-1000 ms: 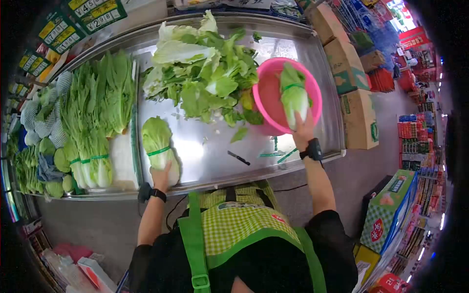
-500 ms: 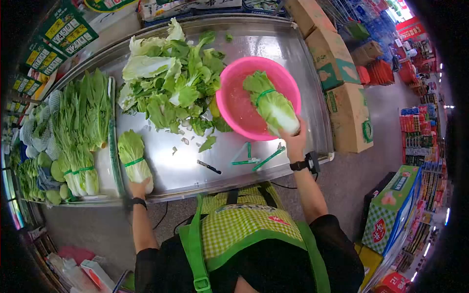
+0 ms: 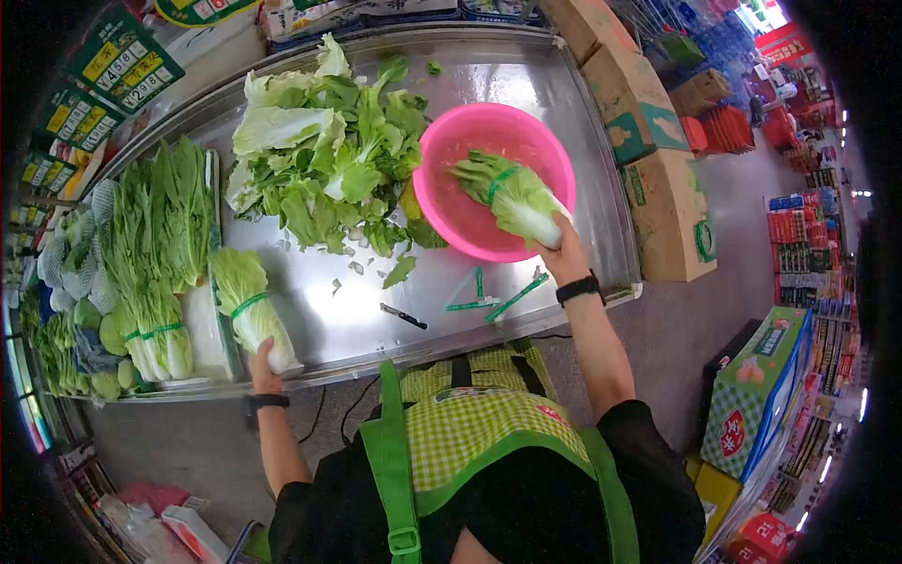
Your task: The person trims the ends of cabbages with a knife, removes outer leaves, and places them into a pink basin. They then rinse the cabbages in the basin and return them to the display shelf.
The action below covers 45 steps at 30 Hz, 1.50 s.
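In my right hand (image 3: 564, 254) is the white base of a napa cabbage (image 3: 520, 202) bound with green tape; my fingers are closed around it. Its leafy end points left, over the pink basin (image 3: 425, 211) that holds some water. On the left, my left hand (image 3: 266, 369) grips the base of a second taped napa cabbage (image 3: 246, 296), which lies beside the green-edged divider (image 3: 218, 320). A black-handled knife (image 3: 404, 316) and strips of green tape (image 3: 515, 299) lie on the metal counter (image 3: 348, 324) between my hands.
Loose trimmed leaves (image 3: 324, 160) are heaped left of the basin. Bundled long-leaf greens (image 3: 169, 226) fill the area past the divider. Cardboard boxes (image 3: 669, 221) stand along the counter's right side. Price signs (image 3: 122, 66) hang at the upper left.
The right cabbage has turned, its leafy end swinging left and down over the basin. The left cabbage has tilted, with its leafy top shifted left towards the divider. Both hands keep their hold.
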Available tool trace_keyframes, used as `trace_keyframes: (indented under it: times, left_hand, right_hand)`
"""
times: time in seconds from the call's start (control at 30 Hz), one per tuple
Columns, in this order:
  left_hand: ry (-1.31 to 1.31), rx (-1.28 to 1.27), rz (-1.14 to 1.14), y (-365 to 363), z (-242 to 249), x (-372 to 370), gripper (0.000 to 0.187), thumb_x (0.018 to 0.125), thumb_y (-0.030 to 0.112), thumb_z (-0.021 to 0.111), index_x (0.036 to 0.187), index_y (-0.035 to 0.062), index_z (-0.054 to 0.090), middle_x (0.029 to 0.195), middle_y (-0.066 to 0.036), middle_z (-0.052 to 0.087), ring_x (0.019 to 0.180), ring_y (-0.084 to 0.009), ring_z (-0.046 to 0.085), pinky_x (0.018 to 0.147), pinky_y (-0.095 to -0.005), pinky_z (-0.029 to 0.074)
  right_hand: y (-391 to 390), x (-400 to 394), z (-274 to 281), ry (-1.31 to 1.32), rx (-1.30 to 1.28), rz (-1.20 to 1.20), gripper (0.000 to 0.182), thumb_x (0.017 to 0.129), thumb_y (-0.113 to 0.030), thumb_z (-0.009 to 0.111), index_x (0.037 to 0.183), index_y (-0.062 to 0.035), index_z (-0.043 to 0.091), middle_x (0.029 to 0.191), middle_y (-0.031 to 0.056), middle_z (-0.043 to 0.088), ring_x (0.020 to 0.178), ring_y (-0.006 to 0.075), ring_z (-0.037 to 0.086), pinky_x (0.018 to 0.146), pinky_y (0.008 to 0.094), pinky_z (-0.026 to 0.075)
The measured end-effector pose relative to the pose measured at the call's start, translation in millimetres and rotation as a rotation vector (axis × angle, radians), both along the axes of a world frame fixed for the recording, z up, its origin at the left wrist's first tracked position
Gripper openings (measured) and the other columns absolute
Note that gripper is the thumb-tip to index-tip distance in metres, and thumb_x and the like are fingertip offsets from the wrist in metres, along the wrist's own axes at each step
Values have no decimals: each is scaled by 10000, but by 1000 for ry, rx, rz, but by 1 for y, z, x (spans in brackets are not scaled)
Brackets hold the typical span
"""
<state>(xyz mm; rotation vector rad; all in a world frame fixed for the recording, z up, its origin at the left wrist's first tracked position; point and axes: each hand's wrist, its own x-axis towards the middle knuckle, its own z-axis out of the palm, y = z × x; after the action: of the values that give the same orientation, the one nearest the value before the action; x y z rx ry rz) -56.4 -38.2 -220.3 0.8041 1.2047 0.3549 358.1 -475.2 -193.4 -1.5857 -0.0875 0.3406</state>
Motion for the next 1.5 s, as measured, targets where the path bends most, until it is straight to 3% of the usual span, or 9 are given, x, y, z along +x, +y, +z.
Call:
trace_keyframes:
  times: [0.13, 0.37, 0.57, 0.83, 1.0, 1.07, 1.17, 1.23, 1.5]
  left_hand:
    - [-81, 199, -90, -37, 81, 46, 532, 739, 94, 613, 1220, 5, 404, 1099, -136, 538, 955, -259, 567, 779, -364, 496]
    - [-260, 364, -555, -121, 150, 194, 605, 606, 91, 732, 1140, -26, 473, 1025, -107, 591, 916, -197, 581, 800, -310, 466]
    - [16, 798, -810, -203, 133, 321, 654, 503, 219, 794, 1036, -37, 515, 970, -169, 611, 877, -251, 603, 783, -321, 466]
    - [281, 750, -978, -238, -1, 396, 703, 470, 268, 788, 1014, -52, 480, 916, -192, 606, 844, -312, 606, 739, -367, 489]
    - [281, 802, -795, -259, 19, 405, 566, 582, 168, 750, 1068, -38, 547, 892, -141, 635, 748, -227, 636, 669, -343, 511]
    - [-128, 69, -781, -254, 28, 409, 521, 681, 160, 699, 1125, -30, 503, 954, -142, 614, 825, -243, 616, 718, -373, 507]
    - [-302, -459, -675, -250, 47, 396, 500, 799, 318, 563, 1197, 33, 459, 1078, -144, 561, 938, -281, 564, 812, -423, 470]
    - [-460, -881, -563, -246, 48, 385, 566, 818, 496, 457, 1248, 128, 443, 1147, -142, 527, 978, -314, 537, 827, -442, 457]
    - [-768, -1204, 47, -286, 83, 374, 539, 808, 389, 496, 1220, 45, 448, 1176, -209, 444, 1026, -359, 463, 880, -420, 477]
  right_hand:
    - [12, -30, 109, 404, 158, -331, 486, 776, -73, 625, 1211, -41, 410, 1103, 111, 526, 972, 268, 567, 750, 413, 545]
    - [-34, -45, 129, 257, 157, -333, 378, 805, -80, 581, 1157, -78, 442, 1084, 80, 551, 929, 231, 593, 661, 381, 549]
    - [-74, -45, 133, 254, 183, -398, 413, 797, -87, 584, 1181, -82, 432, 1103, 79, 544, 933, 228, 593, 656, 368, 553]
    - [-130, -38, 119, 213, 218, -461, 434, 804, -88, 549, 1213, -65, 406, 1128, 94, 524, 954, 238, 584, 673, 364, 551]
    - [-144, -31, 129, 282, 266, -503, 468, 799, -83, 544, 1238, -66, 382, 1139, 103, 526, 957, 246, 588, 655, 357, 559]
    - [-158, -27, 117, 236, 267, -477, 479, 796, -80, 543, 1244, -66, 375, 1143, 105, 524, 956, 248, 589, 657, 364, 560]
    - [-163, -20, 119, 218, 305, -451, 488, 791, -75, 547, 1247, -66, 373, 1142, 108, 523, 959, 254, 587, 666, 370, 560]
    - [-164, -13, 122, 253, 362, -442, 582, 743, -4, 602, 1267, -11, 348, 1199, 116, 474, 1066, 245, 508, 873, 399, 460]
    - [-136, 8, 133, 279, 284, -366, 595, 759, -1, 583, 1289, -13, 314, 1205, 120, 465, 1058, 226, 505, 853, 383, 472]
